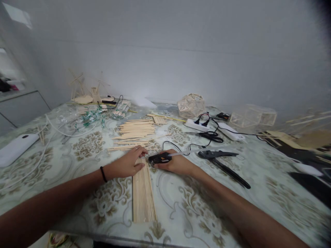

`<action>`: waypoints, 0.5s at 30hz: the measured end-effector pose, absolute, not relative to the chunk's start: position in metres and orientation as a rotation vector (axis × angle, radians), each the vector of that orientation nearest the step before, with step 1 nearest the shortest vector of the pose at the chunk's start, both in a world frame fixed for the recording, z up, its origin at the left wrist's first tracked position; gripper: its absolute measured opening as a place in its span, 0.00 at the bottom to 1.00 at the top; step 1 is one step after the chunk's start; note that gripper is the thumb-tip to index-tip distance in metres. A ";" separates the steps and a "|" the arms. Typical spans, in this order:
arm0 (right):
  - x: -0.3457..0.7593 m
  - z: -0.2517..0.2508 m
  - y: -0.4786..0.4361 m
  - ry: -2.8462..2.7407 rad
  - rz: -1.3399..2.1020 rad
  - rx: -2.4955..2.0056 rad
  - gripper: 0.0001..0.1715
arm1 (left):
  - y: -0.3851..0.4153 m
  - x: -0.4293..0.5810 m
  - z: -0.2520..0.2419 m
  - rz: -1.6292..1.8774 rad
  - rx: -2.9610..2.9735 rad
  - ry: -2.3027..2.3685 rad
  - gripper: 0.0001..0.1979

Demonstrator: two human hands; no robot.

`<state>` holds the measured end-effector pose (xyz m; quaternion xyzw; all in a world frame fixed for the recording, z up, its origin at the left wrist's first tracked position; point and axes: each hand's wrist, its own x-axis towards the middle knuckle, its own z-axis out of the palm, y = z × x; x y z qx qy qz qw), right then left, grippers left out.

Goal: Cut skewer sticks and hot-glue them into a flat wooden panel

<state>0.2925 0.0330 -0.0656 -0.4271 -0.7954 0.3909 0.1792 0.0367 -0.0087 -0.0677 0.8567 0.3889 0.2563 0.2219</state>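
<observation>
A flat panel of thin wooden sticks [143, 196], laid side by side, lies lengthwise in front of me on the table. My left hand [130, 162] grips its far end, fingers bent over the top and thumb on the sticks. In my right hand [174, 162] is a black hot glue gun [159, 158] with a pale glue stick out of its back. The gun's nozzle points left, close to the panel's far right corner. Just beyond my left hand lies a pile of loose wooden sticks [136, 130].
Black-handled cutters [224, 165] lie to the right, near a white power strip [198, 124] with black cables. Stick-built frames [191, 105] stand along the wall. At left are a white power bank [17, 148], a white cable and plastic wrappers [90, 117]. Floral cloth [113, 203] covers the table.
</observation>
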 end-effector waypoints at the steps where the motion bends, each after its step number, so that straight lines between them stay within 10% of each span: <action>1: 0.294 -0.065 0.034 -2.260 1.126 -1.197 0.20 | -0.009 0.037 -0.068 0.711 2.370 1.073 0.18; 15: 0.303 -0.054 0.033 -2.301 1.373 -1.063 0.23 | -0.007 0.035 -0.069 0.706 2.399 1.053 0.18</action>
